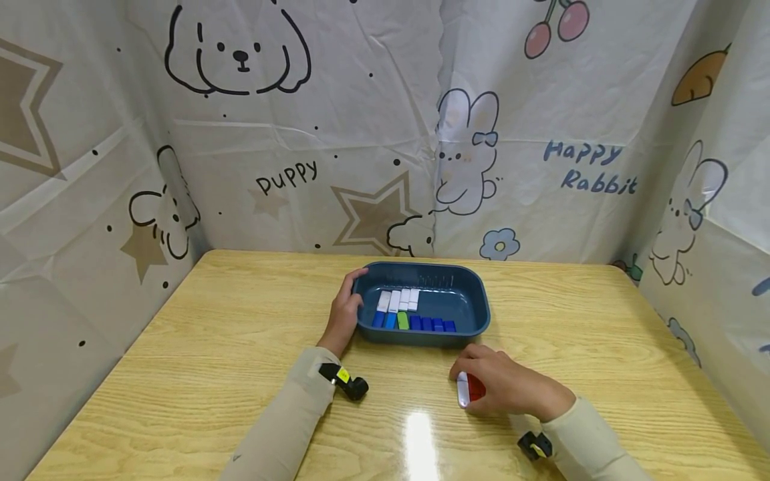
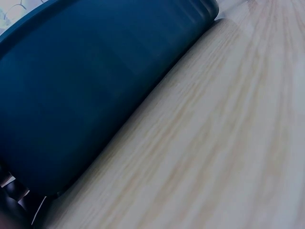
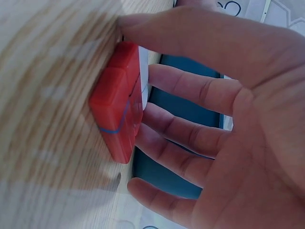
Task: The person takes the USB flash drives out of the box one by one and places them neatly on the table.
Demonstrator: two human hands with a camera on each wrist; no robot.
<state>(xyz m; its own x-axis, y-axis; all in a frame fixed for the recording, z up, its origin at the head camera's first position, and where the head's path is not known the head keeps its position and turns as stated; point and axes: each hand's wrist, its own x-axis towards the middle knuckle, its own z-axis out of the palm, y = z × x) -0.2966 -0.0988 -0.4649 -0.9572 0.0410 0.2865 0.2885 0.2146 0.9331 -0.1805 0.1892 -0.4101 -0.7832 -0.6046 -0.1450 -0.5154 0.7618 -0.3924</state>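
Note:
A dark blue plastic bin (image 1: 421,339) stands near the table's far edge, with small rectangular blocks in two rows inside: white blocks (image 1: 394,300) behind, dark blue blocks (image 1: 426,324), lighter blue ones and a green block (image 1: 403,321) in front. My left hand (image 1: 344,314) holds the bin's left end, fingers at the rim. Near the bin's front right corner, my right hand (image 1: 505,381) grips red blocks (image 3: 116,102) and a white block (image 1: 462,391) on the table between thumb and fingers. In the right wrist view a thin blue line crosses the red faces.
The wooden table (image 1: 198,374) reaches back to a hanging cloth (image 1: 289,214) printed with cartoon animals, which also closes off both sides. Small black wrist cameras, such as the left one (image 1: 349,384), sit on both sleeves.

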